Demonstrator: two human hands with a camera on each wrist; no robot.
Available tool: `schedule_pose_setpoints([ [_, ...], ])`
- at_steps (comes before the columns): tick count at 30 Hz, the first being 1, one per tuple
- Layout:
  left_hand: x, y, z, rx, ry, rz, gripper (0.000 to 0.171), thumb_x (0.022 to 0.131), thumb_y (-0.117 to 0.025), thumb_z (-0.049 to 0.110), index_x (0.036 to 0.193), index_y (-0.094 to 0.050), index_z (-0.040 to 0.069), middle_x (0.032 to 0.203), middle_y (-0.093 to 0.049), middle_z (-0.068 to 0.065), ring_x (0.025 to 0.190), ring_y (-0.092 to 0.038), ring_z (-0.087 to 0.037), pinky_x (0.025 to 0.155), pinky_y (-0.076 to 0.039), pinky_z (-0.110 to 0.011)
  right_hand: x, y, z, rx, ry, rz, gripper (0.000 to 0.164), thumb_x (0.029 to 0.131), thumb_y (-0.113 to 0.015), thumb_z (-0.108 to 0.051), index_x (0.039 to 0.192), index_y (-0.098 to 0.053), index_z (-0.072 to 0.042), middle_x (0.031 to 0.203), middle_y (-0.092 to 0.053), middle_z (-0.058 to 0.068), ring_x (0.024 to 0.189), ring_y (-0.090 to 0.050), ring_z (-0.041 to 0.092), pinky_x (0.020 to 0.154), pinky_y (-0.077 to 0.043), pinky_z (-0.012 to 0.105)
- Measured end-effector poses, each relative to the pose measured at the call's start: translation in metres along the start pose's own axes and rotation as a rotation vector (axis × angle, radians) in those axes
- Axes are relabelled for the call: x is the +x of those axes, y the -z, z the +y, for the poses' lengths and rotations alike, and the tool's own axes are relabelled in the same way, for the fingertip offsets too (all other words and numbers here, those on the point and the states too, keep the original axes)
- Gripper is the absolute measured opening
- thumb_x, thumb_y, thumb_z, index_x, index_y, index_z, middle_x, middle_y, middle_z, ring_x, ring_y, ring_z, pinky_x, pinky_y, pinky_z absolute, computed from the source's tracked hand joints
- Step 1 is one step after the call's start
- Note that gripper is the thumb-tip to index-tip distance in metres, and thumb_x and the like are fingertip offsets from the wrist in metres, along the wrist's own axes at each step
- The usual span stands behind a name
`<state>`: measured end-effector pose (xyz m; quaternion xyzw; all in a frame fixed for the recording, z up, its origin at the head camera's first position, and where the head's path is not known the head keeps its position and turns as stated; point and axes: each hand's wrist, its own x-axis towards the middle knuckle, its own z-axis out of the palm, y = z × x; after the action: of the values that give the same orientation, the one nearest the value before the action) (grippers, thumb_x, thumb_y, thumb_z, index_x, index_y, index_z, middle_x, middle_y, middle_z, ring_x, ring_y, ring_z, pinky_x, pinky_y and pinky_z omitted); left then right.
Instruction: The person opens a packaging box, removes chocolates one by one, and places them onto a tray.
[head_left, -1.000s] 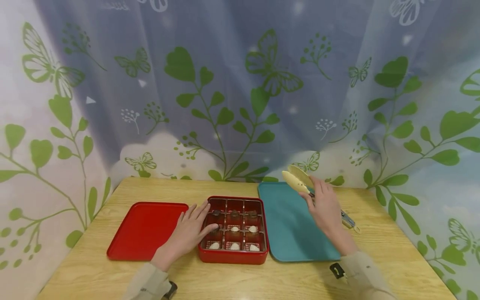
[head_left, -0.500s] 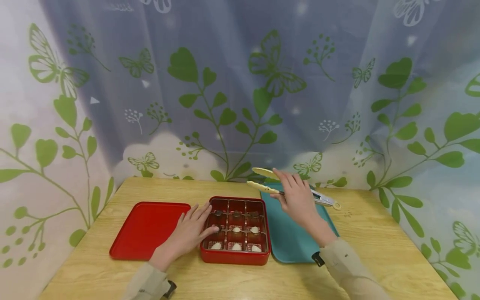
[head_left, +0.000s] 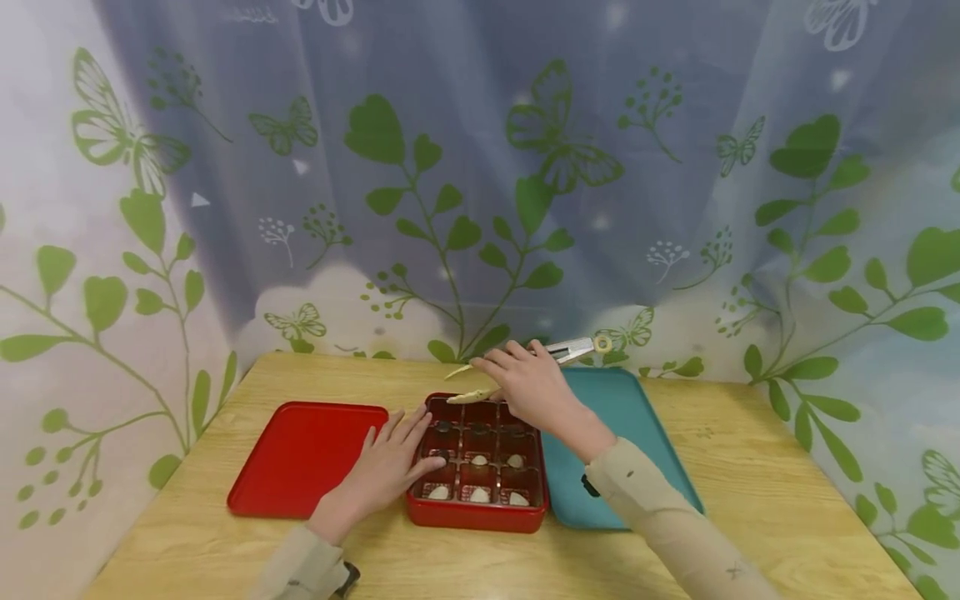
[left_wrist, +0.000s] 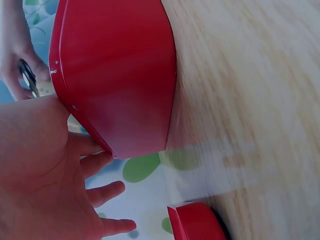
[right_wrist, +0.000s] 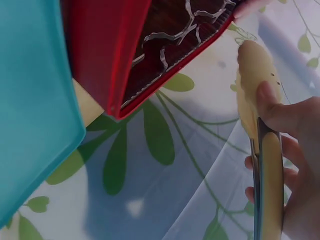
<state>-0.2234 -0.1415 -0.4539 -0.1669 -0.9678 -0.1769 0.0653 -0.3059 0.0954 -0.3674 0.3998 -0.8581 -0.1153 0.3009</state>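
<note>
A red box [head_left: 476,518] with a clear divider stands on the table. Small white pieces [head_left: 480,495] lie in its front compartments and in some of the middle row; dark pieces [head_left: 478,429] sit farther back, too small to identify. My left hand [head_left: 386,468] rests along the box's left rim, fingers spread and fairly straight. My right hand [head_left: 538,393] grips a pair of tongs [right_wrist: 271,185] with cream tips and metal handles, over the box's back part. The tips are apart, and I see nothing between them. The right hand covers the back right compartments.
A flat red tray or lid [head_left: 307,458] lies left of the box. On the right, beside the box, is a teal tray [head_left: 618,433], partly under my right forearm. A patterned curtain [head_left: 465,208] hangs behind the wooden table [head_left: 397,571].
My right hand has carried the tongs leftward from over the teal tray to the back of the box. The left hand keeps its place on the rim.
</note>
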Motion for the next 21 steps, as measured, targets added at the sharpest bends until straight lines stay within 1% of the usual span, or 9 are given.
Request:
schedule_pose_setpoints([
  [4, 0.000, 0.001, 0.001, 0.004, -0.002, -0.010, 0.075, 0.088, -0.044, 0.058, 0.145, -0.030, 0.011, 0.153, -0.021, -0.004, 0.138, -0.018, -0.036, 0.103, -0.018, -0.065, 0.013, -0.003, -0.007, -0.017, 0.061, -0.083, 0.058, 0.076, -0.073, -0.039, 0.130, -0.054, -0.028, 0.117, -0.060, -0.006, 0.104, -0.052, 0.019, 0.084, -0.042, 0.041],
  [8, 0.001, 0.002, 0.002, 0.004, -0.006, -0.008, 0.075, 0.088, -0.044, 0.058, 0.144, -0.031, 0.010, 0.152, -0.022, -0.004, 0.137, -0.019, -0.037, 0.102, -0.018, -0.065, 0.025, -0.005, -0.013, -0.065, 0.132, -0.137, 0.058, 0.074, -0.075, -0.039, 0.128, -0.055, -0.030, 0.115, -0.060, -0.007, 0.105, -0.052, 0.018, 0.090, -0.042, 0.041],
  [10, 0.001, 0.002, 0.002, 0.008, -0.006, -0.008, 0.075, 0.088, -0.044, 0.057, 0.144, -0.032, 0.010, 0.152, -0.022, -0.005, 0.137, -0.019, -0.037, 0.102, -0.018, -0.065, 0.031, -0.005, -0.016, -0.090, 0.168, -0.170, 0.057, 0.073, -0.076, -0.039, 0.126, -0.056, -0.030, 0.116, -0.060, -0.008, 0.107, -0.051, 0.017, 0.091, -0.041, 0.040],
  [12, 0.001, 0.002, 0.001, 0.012, -0.003, -0.011, 0.074, 0.088, -0.043, 0.058, 0.145, -0.031, 0.011, 0.152, -0.021, -0.004, 0.138, -0.019, -0.035, 0.103, -0.018, -0.064, 0.037, -0.005, -0.019, -0.122, 0.201, -0.214, 0.054, 0.075, -0.075, -0.037, 0.126, -0.056, -0.032, 0.119, -0.059, -0.009, 0.111, -0.050, 0.016, 0.093, -0.039, 0.039],
  [14, 0.002, 0.002, 0.001, 0.015, -0.006, -0.004, 0.074, 0.088, -0.043, 0.058, 0.144, -0.032, 0.011, 0.152, -0.022, -0.004, 0.138, -0.018, -0.035, 0.103, -0.018, -0.065, 0.043, -0.006, -0.023, -0.152, 0.224, -0.258, 0.051, 0.078, -0.073, -0.035, 0.126, -0.056, -0.033, 0.122, -0.059, -0.010, 0.114, -0.048, 0.015, 0.095, -0.037, 0.039],
  [17, 0.002, 0.001, 0.000, 0.020, -0.010, 0.009, 0.073, 0.088, -0.044, 0.057, 0.144, -0.033, 0.011, 0.152, -0.024, -0.004, 0.138, -0.019, -0.035, 0.102, -0.019, -0.065, 0.051, -0.006, -0.030, -0.198, 0.246, -0.302, 0.044, 0.081, -0.070, -0.033, 0.123, -0.058, -0.036, 0.121, -0.059, -0.011, 0.114, -0.049, 0.013, 0.097, -0.036, 0.038],
  [21, 0.001, 0.002, 0.000, 0.031, -0.007, 0.012, 0.073, 0.088, -0.045, 0.057, 0.143, -0.034, 0.011, 0.151, -0.025, -0.004, 0.137, -0.020, -0.035, 0.102, -0.020, -0.065, 0.059, -0.005, -0.041, -0.226, 0.258, -0.322, 0.037, 0.082, -0.069, -0.031, 0.117, -0.062, -0.037, 0.115, -0.061, -0.013, 0.112, -0.050, 0.012, 0.099, -0.036, 0.038],
])
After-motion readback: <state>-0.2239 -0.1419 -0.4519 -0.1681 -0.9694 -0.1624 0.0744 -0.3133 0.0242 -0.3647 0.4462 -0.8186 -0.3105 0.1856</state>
